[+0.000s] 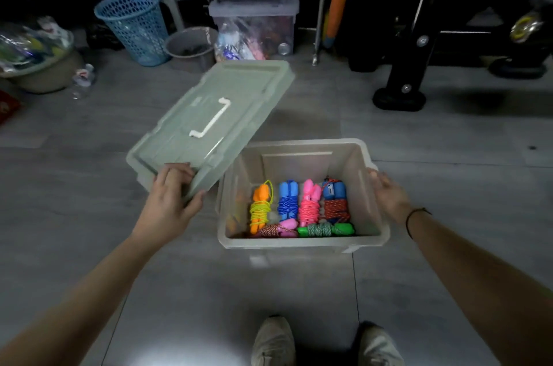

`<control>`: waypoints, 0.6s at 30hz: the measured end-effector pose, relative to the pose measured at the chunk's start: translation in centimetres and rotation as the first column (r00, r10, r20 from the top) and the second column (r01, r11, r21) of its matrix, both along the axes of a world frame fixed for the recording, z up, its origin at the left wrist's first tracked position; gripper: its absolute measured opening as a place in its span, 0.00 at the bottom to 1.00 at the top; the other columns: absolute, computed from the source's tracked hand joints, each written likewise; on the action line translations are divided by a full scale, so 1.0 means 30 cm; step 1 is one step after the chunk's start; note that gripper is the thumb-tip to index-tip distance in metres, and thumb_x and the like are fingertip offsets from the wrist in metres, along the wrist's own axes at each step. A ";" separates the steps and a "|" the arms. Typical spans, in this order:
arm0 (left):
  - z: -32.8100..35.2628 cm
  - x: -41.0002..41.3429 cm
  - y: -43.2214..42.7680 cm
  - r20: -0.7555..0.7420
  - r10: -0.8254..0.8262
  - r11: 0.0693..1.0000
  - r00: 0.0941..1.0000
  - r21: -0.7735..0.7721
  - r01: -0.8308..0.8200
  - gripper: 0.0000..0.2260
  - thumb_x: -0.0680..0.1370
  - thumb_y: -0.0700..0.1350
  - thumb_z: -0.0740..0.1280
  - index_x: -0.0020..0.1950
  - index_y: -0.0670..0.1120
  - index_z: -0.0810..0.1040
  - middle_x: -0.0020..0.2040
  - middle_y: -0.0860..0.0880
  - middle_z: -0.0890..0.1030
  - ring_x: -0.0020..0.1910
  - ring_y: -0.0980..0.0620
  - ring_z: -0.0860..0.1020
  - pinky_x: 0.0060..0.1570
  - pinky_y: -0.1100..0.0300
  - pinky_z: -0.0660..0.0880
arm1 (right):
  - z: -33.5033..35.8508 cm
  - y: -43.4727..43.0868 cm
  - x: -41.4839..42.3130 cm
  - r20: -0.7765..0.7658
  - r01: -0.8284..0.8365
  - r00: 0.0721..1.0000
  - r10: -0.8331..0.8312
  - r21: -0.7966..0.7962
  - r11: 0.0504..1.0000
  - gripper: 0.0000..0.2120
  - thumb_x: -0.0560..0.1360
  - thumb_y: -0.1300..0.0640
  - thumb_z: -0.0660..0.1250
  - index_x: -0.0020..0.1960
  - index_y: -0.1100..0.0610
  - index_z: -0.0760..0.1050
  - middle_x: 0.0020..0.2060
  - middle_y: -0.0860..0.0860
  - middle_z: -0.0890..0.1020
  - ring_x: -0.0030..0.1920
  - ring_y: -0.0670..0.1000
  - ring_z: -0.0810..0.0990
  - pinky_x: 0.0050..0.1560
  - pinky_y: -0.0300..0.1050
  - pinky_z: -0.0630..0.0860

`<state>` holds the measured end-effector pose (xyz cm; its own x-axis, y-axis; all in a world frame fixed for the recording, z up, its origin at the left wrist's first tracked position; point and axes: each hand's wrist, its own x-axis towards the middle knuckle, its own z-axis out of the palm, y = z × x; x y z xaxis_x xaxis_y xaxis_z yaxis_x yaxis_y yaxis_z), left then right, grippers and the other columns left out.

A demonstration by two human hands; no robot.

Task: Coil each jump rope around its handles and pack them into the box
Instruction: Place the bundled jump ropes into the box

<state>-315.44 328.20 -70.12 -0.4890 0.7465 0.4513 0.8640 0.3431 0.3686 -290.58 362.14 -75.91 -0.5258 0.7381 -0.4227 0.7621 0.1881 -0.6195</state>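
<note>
A translucent plastic box (pixel 302 243) stands on the grey floor in front of me. Inside lie several coiled jump ropes: an orange-handled one with yellow cord (pixel 261 207), a blue one (pixel 288 199), a pink one (pixel 309 202), a blue-handled one with red cord (pixel 336 201), a green one (pixel 326 229) and a pink-handled one with striped cord (pixel 278 229). My left hand (pixel 172 198) grips the near edge of the pale green lid (pixel 209 126), which is tilted up just left of the box. My right hand (pixel 387 195) rests flat against the box's right wall.
A blue mesh basket (pixel 134 26), a grey bucket (pixel 191 45) and a clear storage bin (pixel 257 27) stand at the back. A black machine base (pixel 401 96) sits back right. My two shoes (pixel 273 341) are below the box.
</note>
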 end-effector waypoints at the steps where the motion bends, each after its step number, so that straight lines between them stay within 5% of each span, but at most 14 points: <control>1: 0.014 0.015 0.009 -0.010 -0.107 0.994 0.994 -0.029 0.107 0.14 0.75 0.48 0.65 0.49 0.37 0.70 0.52 0.41 0.74 0.60 0.43 0.73 0.59 0.50 0.70 | 0.033 0.003 -0.008 -0.097 0.128 0.986 -0.137 -0.092 0.987 0.31 0.78 0.34 0.42 0.73 0.48 0.62 0.72 0.54 0.66 0.71 0.59 0.64 0.72 0.57 0.59; 3: 0.015 0.027 0.028 0.002 -0.277 0.955 0.961 -0.109 0.276 0.13 0.76 0.49 0.65 0.51 0.39 0.71 0.54 0.43 0.74 0.64 0.44 0.72 0.62 0.47 0.69 | 0.089 0.019 -0.005 -0.338 0.337 0.817 -0.467 -0.377 0.863 0.33 0.77 0.33 0.37 0.74 0.48 0.60 0.73 0.54 0.65 0.74 0.57 0.60 0.73 0.58 0.54; 6: -0.033 0.016 0.040 0.103 -0.362 0.905 0.927 -0.198 0.375 0.12 0.78 0.53 0.61 0.53 0.44 0.69 0.57 0.45 0.73 0.66 0.48 0.70 0.65 0.49 0.67 | 0.160 0.034 0.040 -0.413 0.326 0.665 -0.623 -0.590 0.739 0.34 0.76 0.32 0.38 0.76 0.47 0.55 0.72 0.52 0.66 0.72 0.58 0.64 0.72 0.59 0.58; 9: -0.119 0.022 0.031 0.259 -0.372 0.861 0.891 -0.263 0.436 0.08 0.77 0.48 0.65 0.51 0.46 0.70 0.59 0.51 0.70 0.66 0.53 0.69 0.62 0.56 0.68 | 0.147 -0.005 0.080 -0.259 0.334 0.830 -0.494 -0.478 0.812 0.27 0.79 0.38 0.51 0.69 0.54 0.68 0.65 0.51 0.72 0.64 0.57 0.72 0.68 0.54 0.66; 12: -0.215 0.071 0.006 0.322 -0.347 0.815 0.881 -0.360 0.453 0.13 0.73 0.40 0.71 0.48 0.51 0.69 0.58 0.59 0.66 0.70 0.56 0.66 0.65 0.64 0.66 | 0.070 -0.035 0.141 -0.171 0.283 0.929 -0.328 -0.243 0.928 0.20 0.79 0.54 0.61 0.71 0.53 0.66 0.66 0.51 0.71 0.66 0.56 0.70 0.66 0.49 0.64; 15: -0.249 0.114 -0.025 0.288 -0.276 0.852 0.917 -0.368 0.372 0.12 0.72 0.39 0.73 0.48 0.49 0.72 0.59 0.58 0.68 0.69 0.56 0.68 0.63 0.60 0.70 | 0.003 -0.053 0.204 -0.244 0.216 0.936 -0.254 -0.171 0.961 0.24 0.76 0.64 0.64 0.70 0.50 0.68 0.63 0.50 0.76 0.65 0.56 0.73 0.67 0.53 0.69; 18: -0.253 0.128 -0.057 0.247 -0.195 0.900 0.949 -0.340 0.274 0.12 0.70 0.39 0.74 0.50 0.46 0.75 0.62 0.52 0.73 0.65 0.51 0.73 0.59 0.62 0.71 | 0.010 -0.056 0.197 -0.387 0.280 0.844 -0.372 -0.274 0.920 0.27 0.75 0.69 0.64 0.72 0.56 0.65 0.67 0.52 0.72 0.68 0.53 0.71 0.69 0.50 0.66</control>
